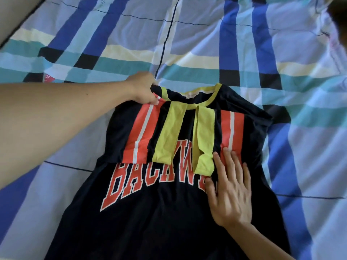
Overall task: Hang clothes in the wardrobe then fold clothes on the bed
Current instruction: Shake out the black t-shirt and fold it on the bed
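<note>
A navy T-shirt point(142, 218) with large red letters, a yellow-green collar and yellow-green sleeve cuffs lies flat on the bed, neck away from me. Both sleeves are folded in over the chest, showing red and white stripes. My left hand point(142, 89) pinches the shirt's left shoulder next to the collar. My right hand point(230, 190) lies flat with spread fingers on the chest, beside the folded right sleeve.
The bed is covered by a checked sheet point(244, 53) in blue, teal, cream and black, wrinkled around the shirt. A dark edge of the bed point(20, 17) runs across the top left corner. A small red patch point(49, 78) shows at the left.
</note>
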Tool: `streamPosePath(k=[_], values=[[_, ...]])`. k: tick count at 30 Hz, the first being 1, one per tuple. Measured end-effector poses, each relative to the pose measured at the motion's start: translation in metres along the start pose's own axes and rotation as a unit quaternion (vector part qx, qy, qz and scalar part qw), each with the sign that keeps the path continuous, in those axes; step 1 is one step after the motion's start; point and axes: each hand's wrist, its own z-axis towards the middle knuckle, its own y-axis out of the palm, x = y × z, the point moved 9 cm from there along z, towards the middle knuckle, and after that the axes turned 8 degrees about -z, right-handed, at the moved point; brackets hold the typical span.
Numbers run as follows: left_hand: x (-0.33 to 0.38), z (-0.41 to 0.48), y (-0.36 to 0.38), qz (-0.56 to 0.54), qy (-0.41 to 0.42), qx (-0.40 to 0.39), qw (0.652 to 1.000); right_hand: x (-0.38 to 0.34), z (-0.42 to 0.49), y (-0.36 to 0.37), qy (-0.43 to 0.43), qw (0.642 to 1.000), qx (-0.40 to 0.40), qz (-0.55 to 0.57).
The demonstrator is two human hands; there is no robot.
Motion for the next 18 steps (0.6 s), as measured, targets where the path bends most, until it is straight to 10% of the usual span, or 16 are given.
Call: streamPosePath(k=[4,14,18], values=[[-0.003,-0.005,-0.026,0.038,0.004,0.168,0.985,0.000,0.001,0.000,0.002,1.000,-0.003,0.006],[-0.054,0.014,0.044,0.072,-0.108,0.008,0.991,-0.006,-0.001,-0.015,-0.003,0.999,-0.014,0.046],[-0.056,0.017,0.047,0.081,-0.102,0.010,0.991,0.017,0.073,-0.086,0.027,0.989,0.116,0.090]])
